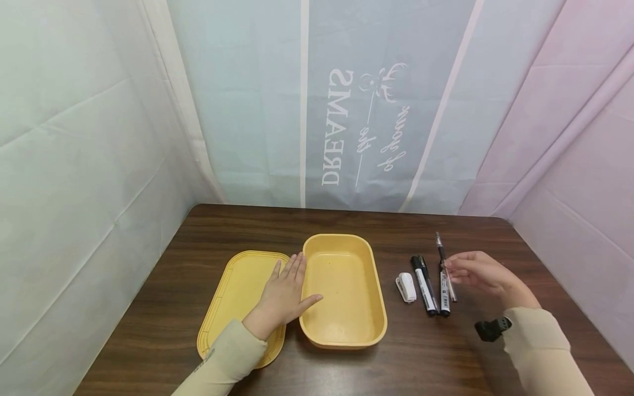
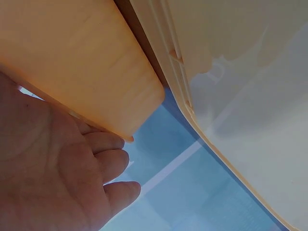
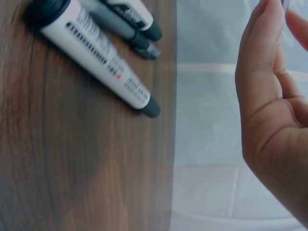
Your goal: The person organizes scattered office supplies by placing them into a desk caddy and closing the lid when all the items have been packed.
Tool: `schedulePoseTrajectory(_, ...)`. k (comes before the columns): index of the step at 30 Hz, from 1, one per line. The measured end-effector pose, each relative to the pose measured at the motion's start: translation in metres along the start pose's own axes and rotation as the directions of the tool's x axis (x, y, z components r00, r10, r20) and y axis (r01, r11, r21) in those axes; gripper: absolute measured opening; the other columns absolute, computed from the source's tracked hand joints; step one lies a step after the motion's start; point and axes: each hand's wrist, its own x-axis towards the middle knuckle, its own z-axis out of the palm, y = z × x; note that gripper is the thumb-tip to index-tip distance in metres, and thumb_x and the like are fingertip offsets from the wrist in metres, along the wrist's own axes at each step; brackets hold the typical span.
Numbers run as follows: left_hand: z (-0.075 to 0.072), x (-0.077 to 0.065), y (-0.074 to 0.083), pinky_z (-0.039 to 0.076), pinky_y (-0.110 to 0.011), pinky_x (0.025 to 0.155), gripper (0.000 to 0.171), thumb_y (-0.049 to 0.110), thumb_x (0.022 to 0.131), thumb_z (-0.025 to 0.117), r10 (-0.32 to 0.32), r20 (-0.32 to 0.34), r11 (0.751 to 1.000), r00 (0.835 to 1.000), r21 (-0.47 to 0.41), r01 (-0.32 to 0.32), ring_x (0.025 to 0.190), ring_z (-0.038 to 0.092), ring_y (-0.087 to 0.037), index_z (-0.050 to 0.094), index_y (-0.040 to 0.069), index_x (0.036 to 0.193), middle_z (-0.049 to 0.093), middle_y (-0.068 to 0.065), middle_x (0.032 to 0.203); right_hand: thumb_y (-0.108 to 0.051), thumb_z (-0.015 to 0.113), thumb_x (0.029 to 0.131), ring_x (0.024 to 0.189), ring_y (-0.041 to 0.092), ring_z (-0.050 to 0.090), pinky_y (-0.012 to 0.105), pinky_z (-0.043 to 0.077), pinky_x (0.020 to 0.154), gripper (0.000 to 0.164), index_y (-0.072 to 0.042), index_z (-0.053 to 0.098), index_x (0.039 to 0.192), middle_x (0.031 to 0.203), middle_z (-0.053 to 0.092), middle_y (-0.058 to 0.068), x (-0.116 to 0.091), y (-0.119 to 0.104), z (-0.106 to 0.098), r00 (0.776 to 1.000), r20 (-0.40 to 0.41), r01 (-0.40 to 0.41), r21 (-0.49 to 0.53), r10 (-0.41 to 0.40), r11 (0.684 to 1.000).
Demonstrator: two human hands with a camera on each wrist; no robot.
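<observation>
My left hand (image 1: 282, 297) lies with its fingers straight along the left rim of a yellow plastic box (image 1: 342, 297), its thumb reaching over the rim. In the left wrist view the fingertips (image 2: 122, 192) show right by the box's outer wall (image 2: 96, 72). Over on the right, my right hand (image 1: 477, 272) pinches a slim pen (image 1: 440, 247) with a clear barrel, between thumb and fingers. Below that pen lies a white marker (image 1: 444, 297) with black ends. Beside it are a second marker (image 1: 425, 289) and a dark pen (image 3: 113, 19).
A yellow lid (image 1: 238, 297) lies flat left of the box, partly under my left forearm. A small white stapler (image 1: 406, 287) sits between the box and the markers. Curtains (image 1: 267, 110) hang behind the brown wooden table (image 1: 396, 363) and at both sides.
</observation>
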Motion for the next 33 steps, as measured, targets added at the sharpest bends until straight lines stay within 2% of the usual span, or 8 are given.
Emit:
schedulePoseTrajectory(11,0.002,0.000,0.001,0.014,-0.048,0.113,0.087,0.062,0.093,0.038,-0.006,-0.001,1.000,1.000,-0.001,0.006,0.141,0.019,-0.029,0.022,-0.005,0.147,0.022,-0.018,0.153,0.003,0.040,0.097,0.081,0.012,0.067,0.027,0.055,0.076,0.031,-0.006,0.070,0.098,0.094,0.070,0.006,0.010,-0.008,0.020,1.000,0.024,-0.004,-0.053,0.005,0.999)
schedulePoseTrajectory(17,0.003,0.001,0.000,0.015,-0.048,0.113,0.089,0.064,0.093,0.035,-0.005,-0.006,1.000,1.000,0.017,0.005,0.141,0.020,-0.029,0.021,-0.005,0.147,0.022,-0.018,0.153,0.003,0.039,0.098,0.081,0.010,0.066,0.026,0.055,0.076,0.032,-0.004,0.069,0.100,0.094,0.069,0.004,0.013,-0.012,0.029,0.998,0.066,-0.006,-0.047,0.009,0.999)
schedulePoseTrajectory(25,0.002,0.001,-0.001,0.015,-0.049,0.113,0.087,0.062,0.094,0.035,0.003,-0.004,1.000,1.000,-0.012,-0.003,0.141,0.018,-0.029,0.021,-0.005,0.147,0.021,-0.019,0.153,0.003,0.040,0.098,0.081,0.010,0.065,0.027,0.055,0.076,0.030,-0.004,0.069,0.098,0.093,0.068,0.003,0.018,-0.017,0.035,0.998,0.062,-0.027,-0.051,0.030,0.998)
schedulePoseTrajectory(33,0.002,0.002,-0.002,0.013,-0.048,0.114,0.086,0.058,0.095,0.039,0.005,0.002,0.996,1.000,-0.091,-0.004,0.142,0.015,-0.031,0.019,-0.006,0.147,0.019,-0.020,0.153,0.002,0.041,0.097,0.079,0.010,0.066,0.026,0.055,0.074,0.028,-0.003,0.069,0.097,0.090,0.068,0.003,0.023,-0.020,0.039,0.998,0.052,-0.041,-0.069,0.045,0.997)
